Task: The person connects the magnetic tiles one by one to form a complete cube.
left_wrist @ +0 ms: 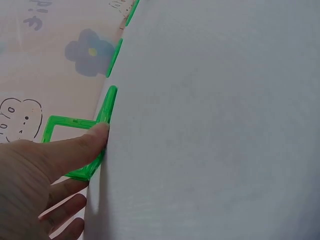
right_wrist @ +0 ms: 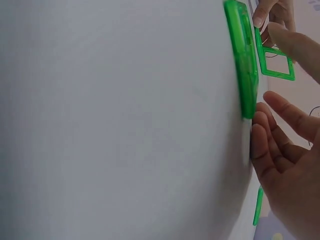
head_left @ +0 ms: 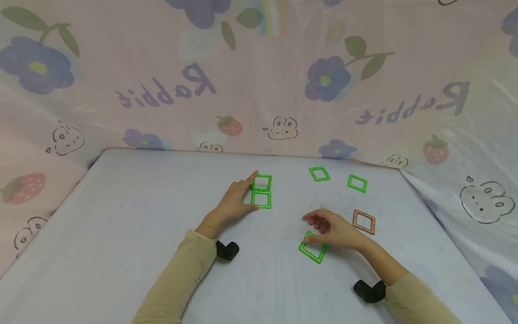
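My left hand (head_left: pixel 236 198) holds two joined green square magnetic tiles between thumb and forefinger. One is the near tile (head_left: pixel 270 201), lying flat under the thumb; the other (left_wrist: pixel 70 120) stands upright along its far edge. In the head view my right hand (head_left: pixel 333 229) is over another green square tile (head_left: pixel 319 260), the thumb overlapping its upper left side. Its fingers are loosely bent and grip nothing. From the right wrist view, that tile (right_wrist: pixel 243 65) is seen nearly edge-on beside the fingers.
Two green diamond-shaped tiles, one (head_left: pixel 319 180) left of the other (head_left: pixel 358 189), lie at the back right. An orange square tile (head_left: pixel 355 219) lies just beyond my right wrist. The white table (head_left: pixel 121 234) meets a patterned cloth (head_left: pixel 259 90) at the back and sides.
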Available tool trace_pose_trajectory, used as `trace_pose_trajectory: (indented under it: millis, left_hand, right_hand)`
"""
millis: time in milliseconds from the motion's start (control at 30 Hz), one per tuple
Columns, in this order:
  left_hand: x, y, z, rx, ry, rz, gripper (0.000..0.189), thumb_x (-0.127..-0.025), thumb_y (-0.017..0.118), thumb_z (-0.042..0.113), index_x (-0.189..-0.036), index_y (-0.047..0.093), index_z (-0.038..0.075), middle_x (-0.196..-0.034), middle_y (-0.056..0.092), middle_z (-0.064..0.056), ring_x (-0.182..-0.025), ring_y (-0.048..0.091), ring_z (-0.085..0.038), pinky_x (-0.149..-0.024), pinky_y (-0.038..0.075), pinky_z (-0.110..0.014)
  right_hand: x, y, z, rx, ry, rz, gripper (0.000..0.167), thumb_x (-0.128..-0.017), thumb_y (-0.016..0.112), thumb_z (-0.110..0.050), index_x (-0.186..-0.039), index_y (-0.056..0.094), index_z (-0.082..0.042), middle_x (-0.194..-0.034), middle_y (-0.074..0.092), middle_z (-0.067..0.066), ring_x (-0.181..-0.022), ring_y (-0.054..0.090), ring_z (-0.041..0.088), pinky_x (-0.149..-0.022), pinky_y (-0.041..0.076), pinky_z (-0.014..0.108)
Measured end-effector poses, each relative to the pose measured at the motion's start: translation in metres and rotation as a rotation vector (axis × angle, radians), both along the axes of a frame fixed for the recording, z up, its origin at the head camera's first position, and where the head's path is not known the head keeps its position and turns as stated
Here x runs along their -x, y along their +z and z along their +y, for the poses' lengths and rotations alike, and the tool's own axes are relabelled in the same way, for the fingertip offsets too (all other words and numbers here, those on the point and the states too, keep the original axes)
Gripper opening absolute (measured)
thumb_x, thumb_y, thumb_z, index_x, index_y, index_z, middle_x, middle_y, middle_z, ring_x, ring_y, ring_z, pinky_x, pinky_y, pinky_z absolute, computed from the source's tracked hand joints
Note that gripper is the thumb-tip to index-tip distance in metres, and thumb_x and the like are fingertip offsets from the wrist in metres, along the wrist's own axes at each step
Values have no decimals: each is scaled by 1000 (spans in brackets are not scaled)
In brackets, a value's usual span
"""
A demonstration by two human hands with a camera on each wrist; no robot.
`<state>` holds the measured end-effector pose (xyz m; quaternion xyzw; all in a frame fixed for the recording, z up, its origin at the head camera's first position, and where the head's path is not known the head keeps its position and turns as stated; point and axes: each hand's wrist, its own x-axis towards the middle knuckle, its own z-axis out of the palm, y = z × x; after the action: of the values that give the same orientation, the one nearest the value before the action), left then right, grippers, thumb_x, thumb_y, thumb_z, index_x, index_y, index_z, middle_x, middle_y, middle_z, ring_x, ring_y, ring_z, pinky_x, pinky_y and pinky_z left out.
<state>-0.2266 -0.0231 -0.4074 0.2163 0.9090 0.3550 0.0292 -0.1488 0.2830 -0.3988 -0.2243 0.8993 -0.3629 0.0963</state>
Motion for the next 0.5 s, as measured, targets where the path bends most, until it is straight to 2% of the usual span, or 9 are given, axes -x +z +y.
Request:
trace_pose_trajectory:
  millis: [200, 500]
  left_hand:
    - [0, 0, 0, -5, -4, -2, 99, -78, 81, 21, -155, 19, 23, -139, 51, -13, -126, 43, -34, -110, 31, -46]
    - [0, -1, 1, 2, -3, 4, 98, -78, 80, 21, -155, 20, 23, -139, 51, -13, -127, 42, -34, -110, 31, -46]
  right_hand:
    - [-7, 0, 3, -5, -2, -5, 51, -75, 82, -33, -115, 59, -10, -97, 58, 1, -84, 50, 12, -73, 43, 24]
    - [-14, -3, 3, 11, 25, -3, 58, -73, 83, -37, -117, 56, -9, -99, 56, 1, -87, 49, 13, -74, 42, 24]
